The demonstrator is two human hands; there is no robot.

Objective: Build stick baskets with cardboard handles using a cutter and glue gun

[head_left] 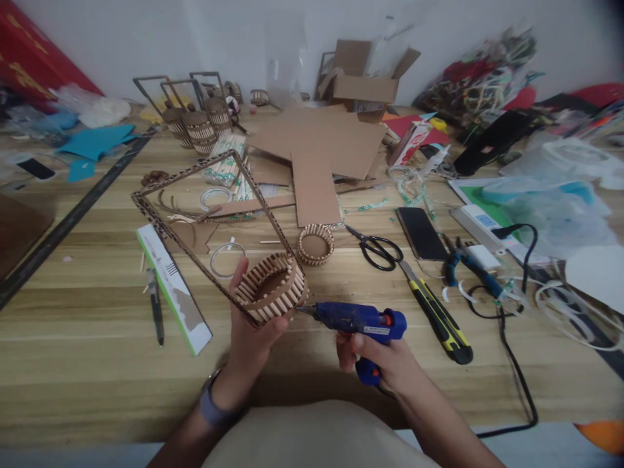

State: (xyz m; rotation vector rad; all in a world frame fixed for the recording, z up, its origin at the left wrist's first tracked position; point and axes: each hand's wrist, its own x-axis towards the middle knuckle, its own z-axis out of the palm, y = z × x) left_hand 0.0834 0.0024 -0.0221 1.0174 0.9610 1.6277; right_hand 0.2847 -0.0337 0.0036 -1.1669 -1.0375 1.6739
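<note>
My left hand (pixel 253 338) is closed around a small round basket (pixel 273 292) of short wooden sticks and cardboard bands. A tall angular cardboard handle (pixel 263 201) rises from the basket and leans to the left. In my right hand (pixel 375 354) is a blue hot glue gun (pixel 355 318), its nozzle pointing left at the basket's lower right side. Whether the tip touches the sticks I cannot tell. Just beyond the basket sits a smaller ring of sticks (pixel 316 245) with a cardboard base.
Right of the glue gun lie a yellow-black utility knife (pixel 439 318), black scissors (pixel 377 250), a phone (pixel 420 233) and blue-handled pliers (pixel 472 270). Cardboard sheets (pixel 316 156) cover the back middle. Finished-looking stick baskets (pixel 199 130) stand back left. A black pen (pixel 156 309) lies at left.
</note>
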